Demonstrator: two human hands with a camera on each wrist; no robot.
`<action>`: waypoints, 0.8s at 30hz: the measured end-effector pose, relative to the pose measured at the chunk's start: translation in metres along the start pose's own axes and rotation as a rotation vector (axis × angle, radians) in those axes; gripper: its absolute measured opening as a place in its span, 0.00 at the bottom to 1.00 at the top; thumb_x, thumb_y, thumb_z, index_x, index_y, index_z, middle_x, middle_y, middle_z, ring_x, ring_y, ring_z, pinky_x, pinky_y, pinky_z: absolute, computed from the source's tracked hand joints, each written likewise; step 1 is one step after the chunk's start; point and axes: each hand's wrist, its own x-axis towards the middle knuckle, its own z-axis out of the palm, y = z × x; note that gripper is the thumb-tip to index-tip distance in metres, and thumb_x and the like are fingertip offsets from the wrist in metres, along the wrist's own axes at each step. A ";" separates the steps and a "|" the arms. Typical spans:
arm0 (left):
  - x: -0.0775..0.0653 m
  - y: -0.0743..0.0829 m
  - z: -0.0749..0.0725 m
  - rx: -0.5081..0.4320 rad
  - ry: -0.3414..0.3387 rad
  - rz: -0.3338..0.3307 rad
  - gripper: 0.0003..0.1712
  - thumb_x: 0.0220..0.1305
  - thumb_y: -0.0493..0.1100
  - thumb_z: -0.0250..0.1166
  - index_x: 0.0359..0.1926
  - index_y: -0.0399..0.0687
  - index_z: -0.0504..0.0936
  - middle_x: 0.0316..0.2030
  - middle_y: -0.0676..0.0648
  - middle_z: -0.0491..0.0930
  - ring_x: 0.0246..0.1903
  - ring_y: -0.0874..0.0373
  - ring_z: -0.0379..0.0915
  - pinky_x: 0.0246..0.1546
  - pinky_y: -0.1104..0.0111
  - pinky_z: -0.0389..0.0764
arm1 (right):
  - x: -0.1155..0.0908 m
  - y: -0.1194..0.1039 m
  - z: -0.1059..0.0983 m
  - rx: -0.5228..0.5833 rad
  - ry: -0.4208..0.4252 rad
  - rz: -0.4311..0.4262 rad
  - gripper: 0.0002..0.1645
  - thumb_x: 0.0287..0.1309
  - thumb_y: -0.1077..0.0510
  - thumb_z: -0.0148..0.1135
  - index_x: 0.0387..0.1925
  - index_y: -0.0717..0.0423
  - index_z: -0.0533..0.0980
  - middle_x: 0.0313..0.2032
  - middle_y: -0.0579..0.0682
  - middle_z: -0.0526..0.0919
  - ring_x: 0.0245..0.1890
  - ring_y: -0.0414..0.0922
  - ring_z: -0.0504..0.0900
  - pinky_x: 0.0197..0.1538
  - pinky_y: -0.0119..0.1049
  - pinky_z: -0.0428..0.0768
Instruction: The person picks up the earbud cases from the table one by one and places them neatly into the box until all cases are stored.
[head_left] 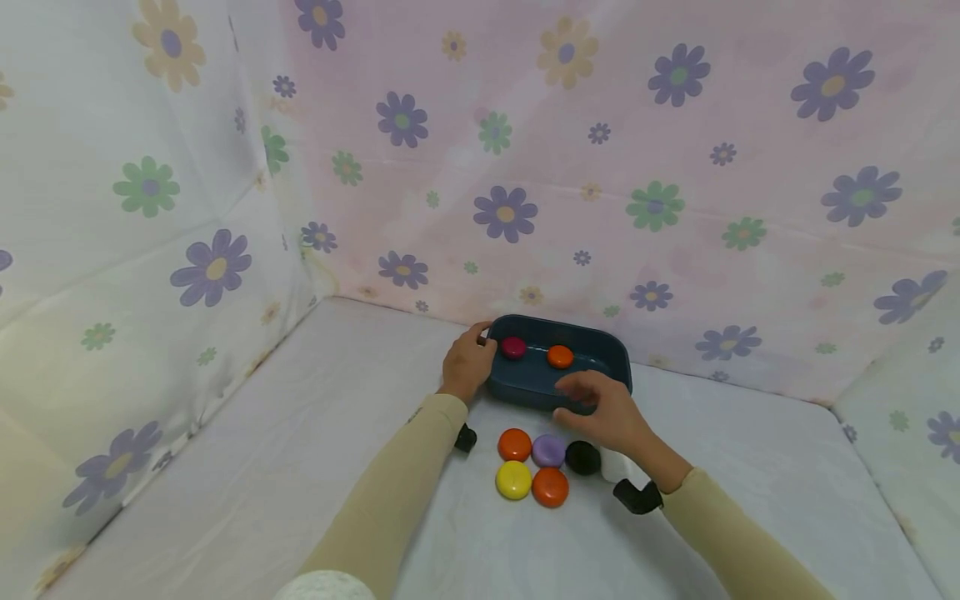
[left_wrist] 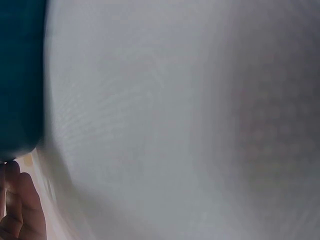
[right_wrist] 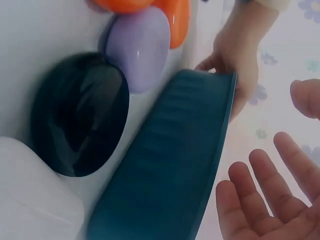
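My left hand (head_left: pixel 467 363) grips the left end of a dark teal tray (head_left: pixel 525 393), thumb near the rim; the left wrist view shows its fingers at the tray's corner. Inside the tray lie a crimson glossy disc (head_left: pixel 513 347) and an orange one (head_left: pixel 560 357). Over the tray's front right side hovers my right hand (head_left: pixel 611 421), its fingers spread with nothing between them. In front of the tray are two orange-red discs, a purple disc (head_left: pixel 549 451), a yellow disc (head_left: pixel 513 481), a black disc (head_left: pixel 582 458) and a white piece (head_left: pixel 617 467), partly hidden by the right hand.
A white cloth (head_left: pixel 360 433) covers the table. Flower-printed fabric walls (head_left: pixel 465 167) rise behind the tray and at both sides, with the back one close behind the tray's far rim.
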 end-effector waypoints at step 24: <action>0.000 0.001 0.000 -0.006 -0.009 -0.011 0.25 0.65 0.50 0.53 0.63 0.64 0.73 0.45 0.51 0.81 0.40 0.53 0.75 0.45 0.60 0.75 | 0.051 0.029 0.000 0.026 0.100 0.218 0.27 0.54 0.50 0.68 0.54 0.56 0.77 0.49 0.59 0.82 0.43 0.52 0.81 0.48 0.46 0.80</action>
